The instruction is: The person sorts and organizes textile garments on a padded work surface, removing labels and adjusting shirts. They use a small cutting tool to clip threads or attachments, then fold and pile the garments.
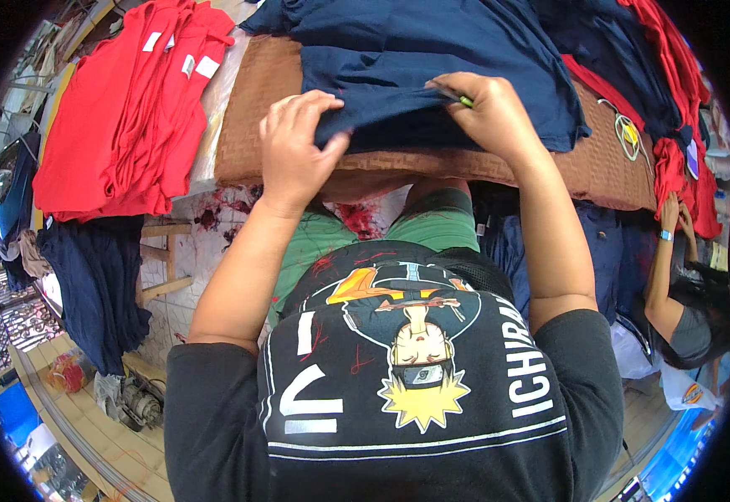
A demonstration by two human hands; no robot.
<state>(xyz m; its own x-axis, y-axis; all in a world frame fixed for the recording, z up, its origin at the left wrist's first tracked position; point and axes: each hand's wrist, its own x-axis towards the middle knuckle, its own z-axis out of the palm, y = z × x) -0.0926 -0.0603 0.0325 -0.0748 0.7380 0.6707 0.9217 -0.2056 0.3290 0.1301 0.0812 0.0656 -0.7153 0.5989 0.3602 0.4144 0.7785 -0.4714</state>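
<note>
A navy blue garment [432, 50] lies spread over the brown padded table in front of me. My left hand [298, 146] is at its near left edge, thumb and fingers apart on either side of the cloth. My right hand [486, 113] pinches a raised fold of the same garment. A small bright green piece [466, 101] pokes out from under the right fingers; most of it is hidden, so its kind cannot be made out. Between the two hands the fold runs in a taut ridge.
Red garments [122, 117] with white labels are stacked at the left. The brown cover [256, 92] shows around the navy cloth. A yellow-centred coil of cord [628, 134] lies at the right. Beyond it, another person's arm [662, 259] reaches toward hanging red cloth [699, 201].
</note>
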